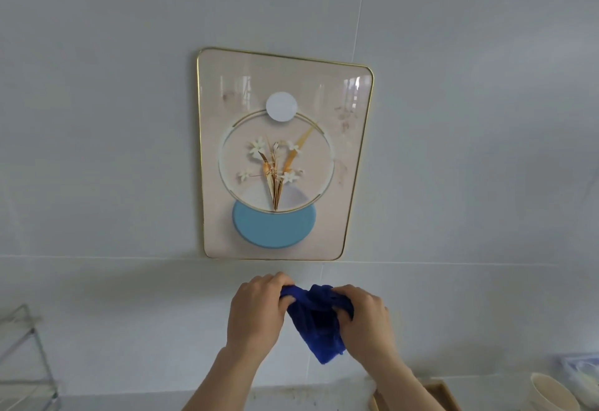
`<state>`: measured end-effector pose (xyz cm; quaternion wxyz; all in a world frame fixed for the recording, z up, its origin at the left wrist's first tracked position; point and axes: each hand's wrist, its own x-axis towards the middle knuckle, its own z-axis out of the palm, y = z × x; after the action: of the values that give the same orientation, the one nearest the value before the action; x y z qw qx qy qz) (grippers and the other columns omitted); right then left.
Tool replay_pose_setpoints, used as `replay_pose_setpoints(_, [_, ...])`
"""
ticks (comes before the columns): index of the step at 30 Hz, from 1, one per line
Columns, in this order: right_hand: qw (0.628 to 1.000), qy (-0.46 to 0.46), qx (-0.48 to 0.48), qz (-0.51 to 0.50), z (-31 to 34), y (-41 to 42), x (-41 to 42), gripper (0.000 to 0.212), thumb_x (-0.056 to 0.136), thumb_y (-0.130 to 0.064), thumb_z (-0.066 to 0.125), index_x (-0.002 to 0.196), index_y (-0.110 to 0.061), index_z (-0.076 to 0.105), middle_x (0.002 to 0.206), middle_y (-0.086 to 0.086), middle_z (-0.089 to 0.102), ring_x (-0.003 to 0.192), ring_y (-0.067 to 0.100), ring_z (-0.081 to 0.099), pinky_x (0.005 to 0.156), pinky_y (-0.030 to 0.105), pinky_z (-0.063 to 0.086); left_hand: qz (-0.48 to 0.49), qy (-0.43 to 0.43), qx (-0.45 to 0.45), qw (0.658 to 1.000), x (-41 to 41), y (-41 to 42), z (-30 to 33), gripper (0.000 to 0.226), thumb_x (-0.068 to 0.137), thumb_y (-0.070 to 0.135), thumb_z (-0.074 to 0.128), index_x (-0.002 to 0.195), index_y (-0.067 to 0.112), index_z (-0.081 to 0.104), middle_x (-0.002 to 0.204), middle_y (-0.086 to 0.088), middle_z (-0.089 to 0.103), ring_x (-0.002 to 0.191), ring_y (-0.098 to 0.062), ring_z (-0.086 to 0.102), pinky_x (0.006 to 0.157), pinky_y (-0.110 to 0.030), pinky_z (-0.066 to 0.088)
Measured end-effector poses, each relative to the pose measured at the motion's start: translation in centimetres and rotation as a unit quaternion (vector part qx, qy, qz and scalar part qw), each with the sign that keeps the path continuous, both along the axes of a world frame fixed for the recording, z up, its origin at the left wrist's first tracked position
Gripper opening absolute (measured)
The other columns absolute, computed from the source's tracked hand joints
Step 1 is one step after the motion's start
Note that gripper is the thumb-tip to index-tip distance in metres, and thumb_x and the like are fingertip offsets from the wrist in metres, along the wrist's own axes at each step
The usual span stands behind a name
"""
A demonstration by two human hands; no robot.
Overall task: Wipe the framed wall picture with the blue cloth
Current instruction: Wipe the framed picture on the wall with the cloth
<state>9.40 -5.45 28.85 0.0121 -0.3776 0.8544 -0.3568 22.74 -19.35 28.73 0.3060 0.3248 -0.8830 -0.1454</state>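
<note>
White wall holds the framed picture [278,154] at frame centre; below it, left hand [256,308] and right hand [366,316] both clench the blue cloth [319,323] (bunched, clear of the glass)

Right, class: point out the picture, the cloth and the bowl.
picture [337,138]: head view, bare pink background right of the flowers.
cloth [319,323]: head view, bunched middle between both hands.
bowl [551,393]: head view, cream rim at bottom right.

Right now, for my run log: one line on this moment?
stage: pre-wipe | both hands bunching blue cloth | framed picture untouched
</note>
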Motion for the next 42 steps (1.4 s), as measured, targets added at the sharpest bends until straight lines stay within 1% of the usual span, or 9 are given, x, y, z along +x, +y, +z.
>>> replay_pose_setpoints(4, [0.974, -0.171, -0.148, 0.019, 2.5, -0.7, 0.3, 0.036, 0.096, -0.004, 0.060, 0.091, -0.035, 0.076, 0.081, -0.014, 0.079, 0.084, 0.015, 0.074, 0.071, 0.026, 0.058, -0.017, 0.069, 0.052, 0.996, -0.2, -0.4, 1.7, 0.013, 0.095, 0.028, 0.064, 0.100, 0.040, 0.068, 0.084, 0.020, 0.067, 0.083, -0.009, 0.061, 0.071, -0.022, 0.050])
replay_pose_setpoints(11, [0.813, -0.448, -0.365, 0.073, 7.2, -2.4, 1.5, 0.029, 0.107, -0.017, 0.046, 0.096, -0.003, 0.069, 0.079, 0.017, 0.065, 0.069, 0.026, 0.060, 0.066, 0.037, 0.047, -0.055, 0.243, 0.104, 0.963, -2.9, 0.7, 7.3, 0.015, 0.094, 0.027, 0.070, 0.103, 0.039, 0.069, 0.094, 0.023, 0.072, 0.089, -0.003, 0.067, 0.076, -0.023, 0.057])
replay_pose_setpoints(16, [0.754, -0.501, -0.394, 0.163, 9.6, -4.0, 1.9, 0.045, 0.103, -0.049, 0.054, 0.096, -0.006, 0.065, 0.082, 0.017, 0.058, 0.071, 0.031, 0.051, 0.062, 0.036, 0.035, -0.071, 0.302, 0.112, 0.944, -4.4, 1.7, 10.3, 0.014, 0.094, 0.028, 0.070, 0.101, 0.039, 0.074, 0.091, 0.025, 0.074, 0.088, 0.001, 0.067, 0.074, -0.017, 0.055])
replay_pose_setpoints(23, [0.802, -0.426, -0.408, 0.096, 12.0, -4.0, -1.2, 0.024, 0.101, -0.016, 0.064, 0.122, -0.005, 0.067, 0.103, 0.024, 0.076, 0.081, 0.027, 0.069, 0.058, 0.030, 0.050, -0.209, 0.271, 0.125, 0.931, -5.2, 0.1, 12.5, 0.047, 0.090, 0.013, 0.063, 0.130, 0.036, 0.068, 0.120, 0.027, 0.070, 0.119, 0.008, 0.059, 0.102, -0.020, 0.052])
replay_pose_setpoints(29, [0.850, -0.193, -0.488, 0.033, 16.2, -4.5, -3.4, 0.023, 0.102, -0.007, 0.059, 0.121, -0.021, 0.057, 0.091, 0.002, 0.076, 0.066, 0.009, 0.067, 0.056, 0.022, 0.055, -0.036, 0.255, -0.164, 0.952, -7.4, -2.9, 13.1, 0.061, 0.098, 0.050, 0.049, 0.154, 0.029, 0.042, 0.161, 0.009, 0.042, 0.154, -0.014, 0.030, 0.128, -0.046, 0.024])
replay_pose_setpoints(33, [0.876, 0.030, -0.481, 0.035, 17.9, -6.8, -4.5, 0.045, 0.091, -0.017, 0.064, 0.135, -0.014, 0.052, 0.134, 0.017, 0.058, 0.111, 0.038, 0.067, 0.093, 0.058, 0.060, 0.041, 0.164, -0.284, 0.944, -8.9, -4.6, 14.2, 0.084, 0.095, 0.068, 0.043, 0.164, 0.023, 0.023, 0.173, -0.002, 0.017, 0.161, -0.025, 0.009, 0.131, -0.050, 0.006])
replay_pose_setpoints(36, [0.874, 0.137, -0.466, 0.035, 17.9, -8.3, -5.2, 0.061, 0.091, 0.008, 0.063, 0.147, -0.010, 0.046, 0.147, 0.009, 0.041, 0.133, 0.014, 0.051, 0.109, 0.012, 0.043, 0.070, 0.112, -0.316, 0.940, -9.8, -6.2, 14.2, 0.096, 0.090, 0.074, 0.045, 0.165, 0.020, 0.016, 0.174, -0.005, 0.009, 0.161, -0.029, 0.004, 0.130, -0.054, 0.006])
replay_pose_setpoints(38, [0.867, 0.216, -0.448, 0.039, 17.5, -9.4, -5.5, 0.069, 0.088, 0.013, 0.061, 0.148, -0.015, 0.043, 0.150, 0.007, 0.038, 0.137, 0.015, 0.047, 0.106, 0.006, 0.038, 0.076, 0.088, -0.326, 0.938, -10.2, -7.2, 13.9, 0.100, 0.089, 0.073, 0.047, 0.165, 0.018, 0.013, 0.174, -0.006, 0.007, 0.161, -0.029, 0.002, 0.130, -0.055, 0.007])
replay_pose_setpoints(42, [0.851, 0.347, -0.393, 0.034, 16.0, -12.1, -7.6, 0.067, 0.085, 0.004, 0.062, 0.143, -0.023, 0.044, 0.148, 0.006, 0.042, 0.136, 0.031, 0.048, 0.110, 0.043, 0.049, 0.044, 0.113, -0.344, 0.931, -10.4, -8.7, 13.3, 0.082, 0.098, 0.060, 0.037, 0.164, 0.016, 0.017, 0.174, -0.005, 0.008, 0.161, -0.027, 0.001, 0.130, -0.056, 0.009])
